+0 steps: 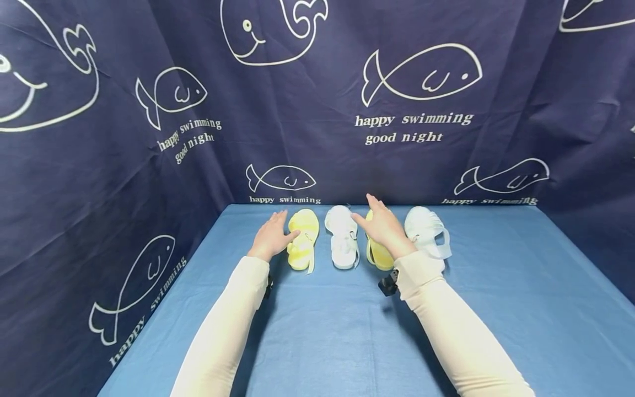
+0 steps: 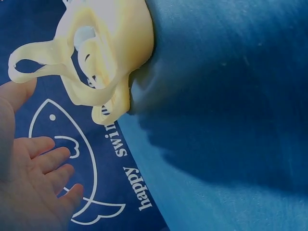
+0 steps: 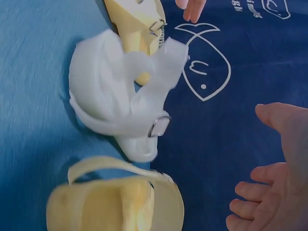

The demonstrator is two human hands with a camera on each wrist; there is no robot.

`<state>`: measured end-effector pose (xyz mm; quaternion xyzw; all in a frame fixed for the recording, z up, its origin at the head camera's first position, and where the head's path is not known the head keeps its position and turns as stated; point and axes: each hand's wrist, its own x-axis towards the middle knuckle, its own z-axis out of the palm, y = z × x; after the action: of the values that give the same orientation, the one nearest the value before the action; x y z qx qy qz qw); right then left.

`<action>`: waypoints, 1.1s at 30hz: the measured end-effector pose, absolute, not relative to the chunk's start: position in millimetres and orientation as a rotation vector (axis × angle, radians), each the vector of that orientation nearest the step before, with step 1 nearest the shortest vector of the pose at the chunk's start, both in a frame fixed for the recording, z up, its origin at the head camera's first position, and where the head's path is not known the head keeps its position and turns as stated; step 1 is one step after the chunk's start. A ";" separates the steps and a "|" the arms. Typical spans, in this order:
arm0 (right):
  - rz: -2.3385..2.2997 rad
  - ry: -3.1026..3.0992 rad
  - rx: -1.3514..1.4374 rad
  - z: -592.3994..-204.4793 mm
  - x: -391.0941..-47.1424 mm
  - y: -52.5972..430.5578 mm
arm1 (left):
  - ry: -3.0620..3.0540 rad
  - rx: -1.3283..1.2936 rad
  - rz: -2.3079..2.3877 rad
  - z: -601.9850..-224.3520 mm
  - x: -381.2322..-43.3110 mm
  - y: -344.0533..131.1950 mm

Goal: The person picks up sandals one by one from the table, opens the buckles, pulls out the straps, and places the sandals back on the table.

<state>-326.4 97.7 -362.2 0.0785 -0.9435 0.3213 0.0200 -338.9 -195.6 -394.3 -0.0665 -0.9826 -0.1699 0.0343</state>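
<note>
Two yellow and two white sandals stand in a row on the blue table. My left hand (image 1: 271, 237) is open beside the leftmost yellow sandal (image 1: 304, 220), fingers pointing forward. In the left wrist view, the thumb overlaps a strap loop of that yellow sandal (image 2: 137, 38). My right hand (image 1: 384, 223), also open and holding nothing, is over the other yellow sandal (image 1: 381, 258) and partly hides it. Between the hands lies a white sandal (image 1: 340, 223); its buckled strap shows in the right wrist view. A second white sandal (image 1: 421, 220) is partly behind my right wrist.
The blue cloth-covered table (image 1: 317, 336) stretches toward me in front of the sandals. Dark blue curtain (image 1: 337, 143) with white fish drawings and lettering rises behind the table and along its sides. Small black wrist camera (image 1: 388, 283) sits under my right sleeve.
</note>
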 end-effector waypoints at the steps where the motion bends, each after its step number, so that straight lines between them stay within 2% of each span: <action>1: 1.008 -2.922 0.231 -362.6 -326.5 95.6 | -3.021 -0.196 -0.532 -394.9 -338.6 -195.6; 19: 1.159 -2.843 0.179 -376.4 -328.0 49.6 | -3.049 -0.033 -0.820 -405.1 -329.2 -195.4; 33: 1.289 -2.768 0.100 -379.4 -322.5 23.7 | -3.023 -0.021 -0.929 -418.7 -327.6 -198.9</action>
<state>-322.5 23.7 -379.4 0.0327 -0.9053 0.4214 0.0432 -327.6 -198.9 -418.7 -0.0066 -0.9558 -0.2939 -0.0105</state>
